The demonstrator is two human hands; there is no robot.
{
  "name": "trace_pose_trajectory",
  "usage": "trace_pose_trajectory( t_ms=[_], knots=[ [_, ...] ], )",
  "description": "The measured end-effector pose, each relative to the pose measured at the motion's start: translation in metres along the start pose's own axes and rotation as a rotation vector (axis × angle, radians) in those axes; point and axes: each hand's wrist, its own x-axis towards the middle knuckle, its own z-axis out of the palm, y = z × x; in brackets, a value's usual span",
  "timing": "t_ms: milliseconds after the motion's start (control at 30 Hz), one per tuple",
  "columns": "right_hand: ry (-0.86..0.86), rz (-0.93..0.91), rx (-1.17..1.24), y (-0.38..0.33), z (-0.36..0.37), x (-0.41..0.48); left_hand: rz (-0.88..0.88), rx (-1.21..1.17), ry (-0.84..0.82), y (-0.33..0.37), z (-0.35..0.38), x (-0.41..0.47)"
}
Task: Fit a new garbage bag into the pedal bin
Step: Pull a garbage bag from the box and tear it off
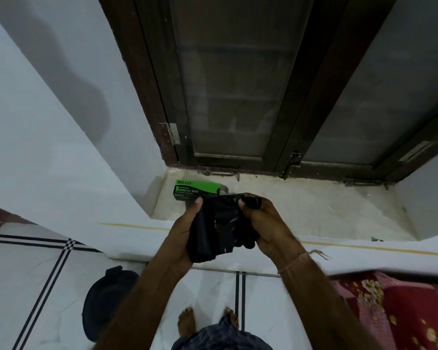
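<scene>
Above the pale stone window ledge, a crumpled black plastic garbage bag is held between both hands in front of the body. The left hand is wrapped around the folded, more compact left side of the bag, with the thumb pressed near its upper edge. The right hand is closed on a bunched wad of film at the right side, fingers curled into it.

The step in hand is judged to be the unfolding of a fresh bag, not yet its fitting. The bag looks thin, glossy and limp, partly folded into a flat strip and partly loosened into wrinkles; its mouth cannot be made out.

Just beyond the hands, a green and black cardboard box of garbage bags lies on the ledge. On the white tiled floor, left of the bare feet, a dark rounded bin is seen and is taken to be the pedal bin.

Next, the open end needs to be found and spread apart, and the bag brought down to the bin once its lid is raised.
</scene>
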Motion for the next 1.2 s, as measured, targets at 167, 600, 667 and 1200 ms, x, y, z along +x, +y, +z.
trace_pose_trajectory(
  t_ms=[167,600,667,1200],
  knots=[
    [-0.173,0.055,0.096,-0.007,0.004,-0.012,0.002,0.063,0.009,-0.002,0.001,0.002],
    [-0.263,0.109,-0.13,-0.008,0.001,-0.013,0.013,0.084,-0.043,-0.005,0.002,0.004],
    [-0.276,0.145,-0.009,-0.003,0.004,-0.013,-0.001,0.036,-0.043,-0.005,0.007,0.004],
    [-0.254,0.061,0.014,-0.002,0.003,-0.014,0.025,0.056,-0.036,-0.002,0.01,0.004]
  ],
)
